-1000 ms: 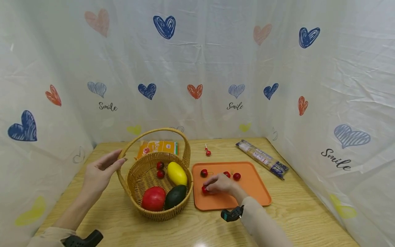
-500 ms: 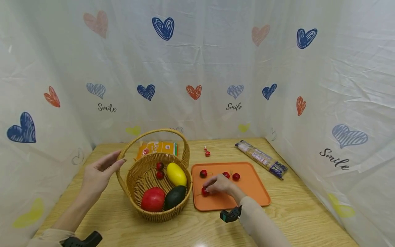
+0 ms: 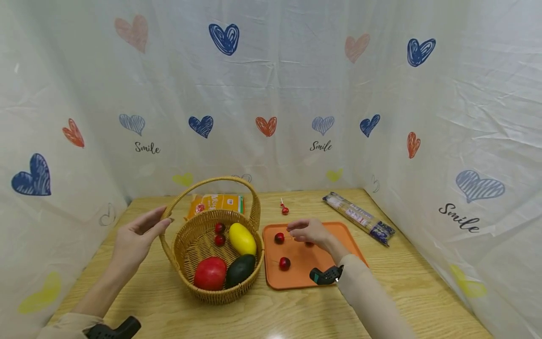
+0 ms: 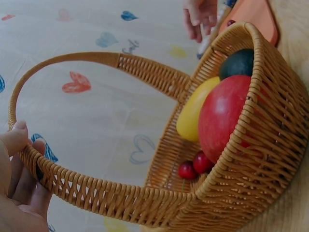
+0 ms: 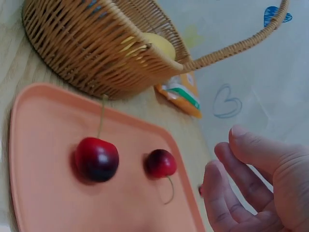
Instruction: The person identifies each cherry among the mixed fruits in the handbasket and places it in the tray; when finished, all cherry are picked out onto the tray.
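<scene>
My left hand [image 3: 134,238] grips the handle [image 4: 87,186] of the wicker basket [image 3: 224,295] on its left side. Inside the basket lie a red round fruit [image 3: 210,273], a dark green fruit [image 3: 240,270], a yellow fruit [image 3: 243,239] and two cherries [image 3: 219,234]. Above the orange tray [image 3: 296,281] my right hand [image 3: 312,234] hangs with relaxed fingers and nothing between them. Two cherries show on the tray's left part, one at the front [image 5: 97,159] and one farther back [image 5: 161,163]. Another cherry [image 3: 309,244] is partly hidden under my right hand.
Behind the basket lies an orange packet [image 3: 228,201]. A red lollipop [image 3: 285,210] rests behind the tray, and a long pack of noodles [image 3: 360,217] lies at the back right. White curtains with hearts enclose the wooden table [image 3: 415,282].
My right hand has let go of the front cherry, which stays on the tray, and has moved up, back and slightly right. My left hand has kept its place on the handle.
</scene>
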The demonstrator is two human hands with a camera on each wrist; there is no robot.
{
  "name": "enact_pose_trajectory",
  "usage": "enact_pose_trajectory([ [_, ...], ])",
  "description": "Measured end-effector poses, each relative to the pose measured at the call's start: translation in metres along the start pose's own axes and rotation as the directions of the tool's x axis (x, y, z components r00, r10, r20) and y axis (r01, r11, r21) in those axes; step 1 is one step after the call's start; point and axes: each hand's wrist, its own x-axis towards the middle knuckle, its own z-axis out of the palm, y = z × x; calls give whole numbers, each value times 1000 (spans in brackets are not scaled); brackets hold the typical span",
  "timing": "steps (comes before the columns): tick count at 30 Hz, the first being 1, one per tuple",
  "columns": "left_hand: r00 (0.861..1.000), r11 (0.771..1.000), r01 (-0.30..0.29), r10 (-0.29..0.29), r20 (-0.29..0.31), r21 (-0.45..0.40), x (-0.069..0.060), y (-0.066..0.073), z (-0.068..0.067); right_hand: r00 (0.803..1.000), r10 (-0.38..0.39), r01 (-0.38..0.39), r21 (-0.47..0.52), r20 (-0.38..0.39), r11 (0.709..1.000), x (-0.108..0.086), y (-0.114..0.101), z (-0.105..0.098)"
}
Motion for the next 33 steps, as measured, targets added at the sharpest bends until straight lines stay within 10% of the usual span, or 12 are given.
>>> enact_pose_trajectory([
  [14,1000,1000,-14,14,-11,-4,1,-2,-2,997,-14,7,96,71,995,6,-18,11],
  [33,1000,999,-18,18,0,-34,1,-2,-1,948,-128,68,208,290,976,31,-71,109],
])
